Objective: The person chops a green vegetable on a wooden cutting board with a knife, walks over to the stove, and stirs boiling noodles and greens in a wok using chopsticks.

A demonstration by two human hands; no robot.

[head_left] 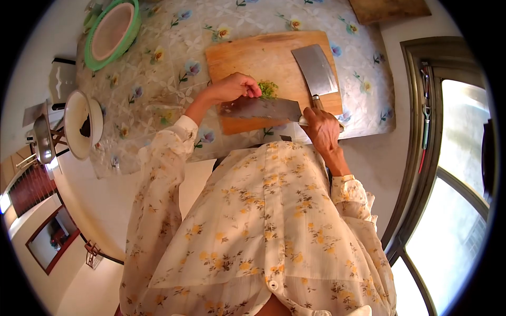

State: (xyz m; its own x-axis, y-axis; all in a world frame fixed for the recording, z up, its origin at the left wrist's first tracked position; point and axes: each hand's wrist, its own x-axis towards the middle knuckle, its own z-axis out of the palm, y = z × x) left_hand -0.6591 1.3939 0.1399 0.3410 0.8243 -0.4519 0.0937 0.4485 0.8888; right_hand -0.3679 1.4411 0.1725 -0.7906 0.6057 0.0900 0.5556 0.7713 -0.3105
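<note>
Just above the middle of the frame, the right hand (322, 128) has its fingers wrapped around the handle of a cleaver (261, 109), whose broad blade lies flat-sided toward the camera along the near edge of a wooden cutting board (237, 58). The left hand (234, 87) rests on top of that blade, fingers curled close together, with the fingertips touching a small heap of chopped green herbs (268, 88) on the board just beyond the blade.

A second cleaver (316, 69) lies flat on the right part of the same board, its blade pointing toward the top of the frame and its handle down near the right hand. The board sits on a worktop (168, 63) covered with a clear floral-patterned sheet.

In the upper left of the frame stands a green-rimmed basin (113, 32). At the left edge, lower down, a white bowl (79, 124) holds something dark; what it is cannot be told. The corner of another wooden board (387, 9) shows at the top right. The person's floral shirt (258, 226) fills the lower middle, and a window frame (421, 158) runs down the right side.
</note>
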